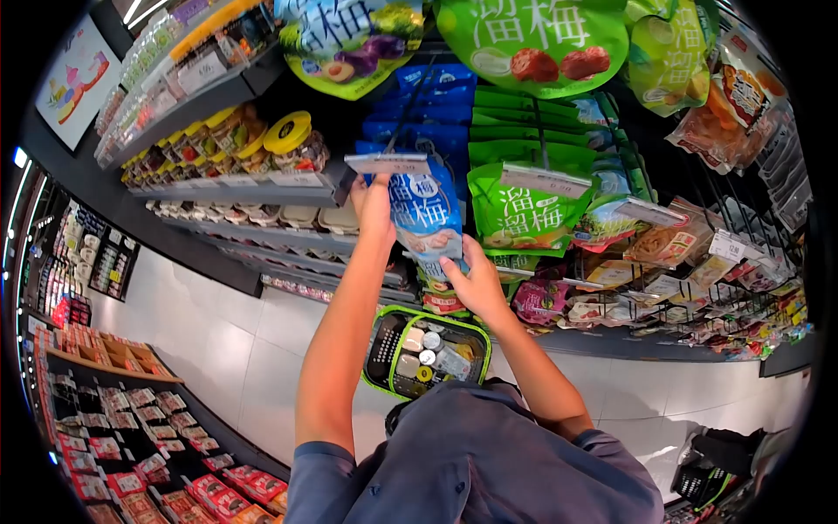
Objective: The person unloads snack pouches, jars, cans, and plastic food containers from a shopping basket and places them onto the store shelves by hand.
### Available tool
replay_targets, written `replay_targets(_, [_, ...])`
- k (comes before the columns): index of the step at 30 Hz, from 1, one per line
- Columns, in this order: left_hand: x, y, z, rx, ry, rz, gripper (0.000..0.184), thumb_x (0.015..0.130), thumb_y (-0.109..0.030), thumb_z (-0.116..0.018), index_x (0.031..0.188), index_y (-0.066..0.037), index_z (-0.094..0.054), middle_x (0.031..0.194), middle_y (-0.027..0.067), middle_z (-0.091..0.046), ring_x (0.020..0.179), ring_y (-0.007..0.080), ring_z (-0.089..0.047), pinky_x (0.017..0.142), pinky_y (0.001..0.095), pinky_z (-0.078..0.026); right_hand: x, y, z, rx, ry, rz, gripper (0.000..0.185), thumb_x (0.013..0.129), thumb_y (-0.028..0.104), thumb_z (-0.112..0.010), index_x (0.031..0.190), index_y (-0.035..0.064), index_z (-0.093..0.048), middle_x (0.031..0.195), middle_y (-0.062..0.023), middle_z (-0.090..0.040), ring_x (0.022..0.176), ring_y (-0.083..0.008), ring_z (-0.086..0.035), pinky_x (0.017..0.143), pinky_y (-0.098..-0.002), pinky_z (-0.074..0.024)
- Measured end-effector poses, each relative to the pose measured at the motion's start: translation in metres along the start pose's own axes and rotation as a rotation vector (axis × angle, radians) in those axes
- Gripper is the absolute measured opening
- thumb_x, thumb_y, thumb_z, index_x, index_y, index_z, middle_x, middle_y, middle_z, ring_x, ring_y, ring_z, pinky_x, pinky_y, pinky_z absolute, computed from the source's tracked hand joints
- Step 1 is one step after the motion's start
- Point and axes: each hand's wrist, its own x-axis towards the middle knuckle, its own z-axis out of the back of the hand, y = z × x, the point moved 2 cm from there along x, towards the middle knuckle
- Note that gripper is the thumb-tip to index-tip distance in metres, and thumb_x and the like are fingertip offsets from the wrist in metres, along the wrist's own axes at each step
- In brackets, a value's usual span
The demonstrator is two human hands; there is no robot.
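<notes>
A blue snack bag (425, 210) with white lettering hangs at the front of a rack peg, under a price tag (388, 164). My left hand (374, 210) grips its upper left edge, the fingertips right by the tag and partly hidden. Lower down, my right hand (476, 281) holds the bag's bottom right corner, thumb in front and fingers behind. A green snack bag (528, 210) hangs just right of the blue one. Below my hands a black shopping basket with a green rim (377, 384) contains several small tubs and packages.
Large display bags (532, 44) overhang the rack. Shelves of yellow-lidded jars (288, 133) stand left, close to my left arm. Packaged snacks (672, 231) on pegs jut out at right. Red packets (218, 493) fill a rack at lower left. Another basket (698, 485) is at lower right.
</notes>
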Motion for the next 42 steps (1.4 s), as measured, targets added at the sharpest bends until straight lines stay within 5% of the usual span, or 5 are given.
replay_targets(17, [-0.059, 0.04, 0.056, 0.676, -0.332, -0.404, 0.068, 0.078, -0.044, -0.08, 0.113, 0.007, -0.053, 0.109, 0.019, -0.058, 0.11, 0.0306, -0.056, 0.094, 0.0378, -0.045, -0.229, -0.274, 0.019, -0.439, 0.549, -0.399, 0.033, 0.085, 0.024, -0.069, 0.108, -0.0004, -0.069, 0.092, -0.018, -0.073, 0.086, -0.0276, -0.072, 0.079, -0.0367, -0.0558])
replay_targets(21, [-0.132, 0.134, 0.159, 0.742, 0.096, 0.07, 0.033, 0.09, -0.033, -0.072, 0.101, -0.005, -0.06, 0.081, 0.0049, -0.064, 0.075, 0.0147, -0.06, 0.072, 0.0295, -0.05, -0.267, -0.327, 0.053, -0.547, 0.623, -0.538, 0.028, 0.084, 0.025, -0.067, 0.102, 0.0025, -0.072, 0.093, -0.0164, -0.073, 0.085, -0.0273, -0.072, 0.081, -0.0366, -0.0554])
replay_targets(25, [-0.235, 0.228, 0.287, 1.423, 0.789, 0.571, 0.04, 0.088, -0.041, -0.059, 0.104, -0.004, -0.064, 0.099, 0.019, -0.069, 0.096, 0.0373, -0.067, 0.083, 0.0464, -0.053, -0.264, -0.33, 0.066, -0.413, 0.618, -0.838, 0.023, 0.088, 0.019, -0.061, 0.098, 0.0015, -0.072, 0.089, -0.011, -0.073, 0.08, -0.0201, -0.069, 0.072, -0.0312, -0.0549])
replay_targets(29, [-0.346, 0.241, 0.347, 1.586, 0.563, 1.096, 0.033, 0.086, -0.025, -0.061, 0.111, -0.006, -0.069, 0.116, 0.0166, -0.07, 0.108, 0.0308, -0.068, 0.09, 0.042, -0.054, -0.249, -0.336, 0.067, -0.314, 0.631, -1.199, 0.023, 0.091, 0.017, -0.057, 0.108, 0.0038, -0.067, 0.091, -0.0094, -0.072, 0.077, -0.017, -0.069, 0.064, -0.0295, -0.0534])
replay_targets(42, [-0.494, 0.357, 0.365, 1.196, 0.676, 0.933, 0.045, 0.083, -0.038, -0.059, 0.115, -0.006, -0.065, 0.122, 0.0118, -0.062, 0.118, 0.0263, -0.057, 0.102, 0.0417, -0.042, -0.184, -0.463, -0.116, -0.621, 1.249, -0.718, 0.017, 0.094, 0.017, -0.056, 0.096, 0.0043, -0.066, 0.079, -0.0037, -0.066, 0.064, -0.0128, -0.064, 0.054, -0.0259, -0.0486])
